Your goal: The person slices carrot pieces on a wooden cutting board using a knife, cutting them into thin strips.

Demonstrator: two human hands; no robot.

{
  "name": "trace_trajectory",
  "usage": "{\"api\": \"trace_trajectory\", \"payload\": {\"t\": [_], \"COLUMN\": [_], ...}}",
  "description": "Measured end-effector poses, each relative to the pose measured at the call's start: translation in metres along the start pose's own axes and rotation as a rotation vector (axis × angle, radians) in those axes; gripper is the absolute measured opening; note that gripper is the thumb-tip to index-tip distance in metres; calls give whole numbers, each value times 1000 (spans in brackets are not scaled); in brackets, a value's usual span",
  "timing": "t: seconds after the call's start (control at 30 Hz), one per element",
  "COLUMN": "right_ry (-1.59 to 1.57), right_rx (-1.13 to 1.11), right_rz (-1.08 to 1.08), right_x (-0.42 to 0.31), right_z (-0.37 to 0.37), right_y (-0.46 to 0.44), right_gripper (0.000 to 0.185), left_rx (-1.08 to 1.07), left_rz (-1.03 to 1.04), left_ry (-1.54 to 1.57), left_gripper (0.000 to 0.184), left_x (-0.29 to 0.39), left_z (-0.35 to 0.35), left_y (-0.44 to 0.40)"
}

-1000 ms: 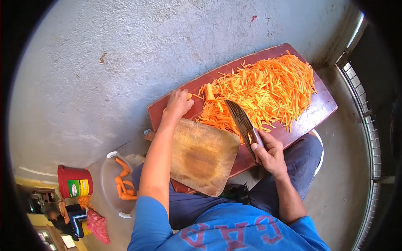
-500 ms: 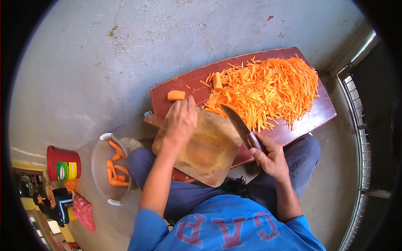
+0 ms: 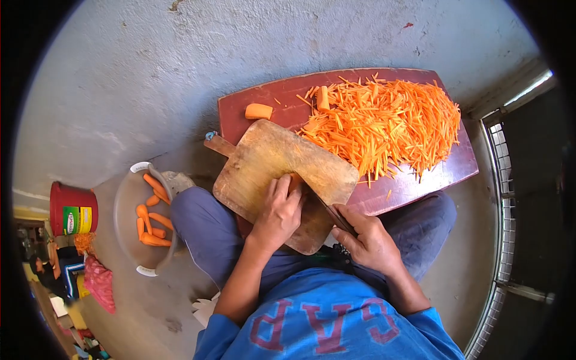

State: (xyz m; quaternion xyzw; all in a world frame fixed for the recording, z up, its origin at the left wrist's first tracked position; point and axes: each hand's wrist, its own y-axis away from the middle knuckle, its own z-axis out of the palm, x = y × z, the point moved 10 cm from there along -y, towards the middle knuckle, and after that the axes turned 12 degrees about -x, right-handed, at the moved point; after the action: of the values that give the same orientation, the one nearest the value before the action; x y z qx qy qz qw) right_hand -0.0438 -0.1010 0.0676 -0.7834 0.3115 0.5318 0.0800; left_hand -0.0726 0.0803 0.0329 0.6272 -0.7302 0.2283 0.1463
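One knife (image 3: 328, 211) is gripped in the right hand (image 3: 373, 245), with the fingers closed around its handle and the blade slanted over the cutting board (image 3: 240, 174) towards the left hand (image 3: 279, 217). The left hand is curled, and a carrot piece (image 3: 294, 180), mostly hidden, is held down on the board under its fingertips, right beside the blade. Whether the piece is touched by the blade cannot be told.

The cutting board is laid over the near edge of the reddish-brown desk (image 3: 231, 114) and reaches out above the legs (image 3: 204, 222); its short handle, with something blue at the end, is pointed to the left. Two thick carrot chunks are seen on the desk: one chunk (image 3: 258, 111) is laid just beyond the board, and another chunk (image 3: 323, 98) is placed at the left edge of a large heap of carrot strips (image 3: 387, 126). Much of the desk's right part is covered by the heap.

Several whole carrots (image 3: 154, 239) are kept in a grey basin (image 3: 123, 207) on the floor, left of the legs. Farther left, a red bucket (image 3: 56, 208), a pink sack (image 3: 99, 283) and another person (image 3: 47, 276) are seen.
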Motion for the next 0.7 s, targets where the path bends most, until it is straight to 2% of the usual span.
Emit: {"api": "trace_trajectory", "payload": {"t": [0.17,0.37,0.5,0.6,0.7], "right_ry": [112,210,253,257,263], "right_rx": [-58,-66,-42,-103,-36], "right_rz": [27,-2,-82,-36,-73], "right_x": [-26,-36,-30,-43,-46], "right_z": [9,12,21,16,11], "right_y": [13,11,-25,-17,1], "right_gripper": [54,50,42,42,41], "left_rx": [6,29,30,69,114], "left_rz": [40,74,57,77,68], "left_ry": [25,73,112,151,194], "left_gripper": [44,42,41,39,37], "left_x": [8,7,1,1,0], "left_z": [0,3,6,-2,-5], "left_y": [10,13,12,9,9]}}
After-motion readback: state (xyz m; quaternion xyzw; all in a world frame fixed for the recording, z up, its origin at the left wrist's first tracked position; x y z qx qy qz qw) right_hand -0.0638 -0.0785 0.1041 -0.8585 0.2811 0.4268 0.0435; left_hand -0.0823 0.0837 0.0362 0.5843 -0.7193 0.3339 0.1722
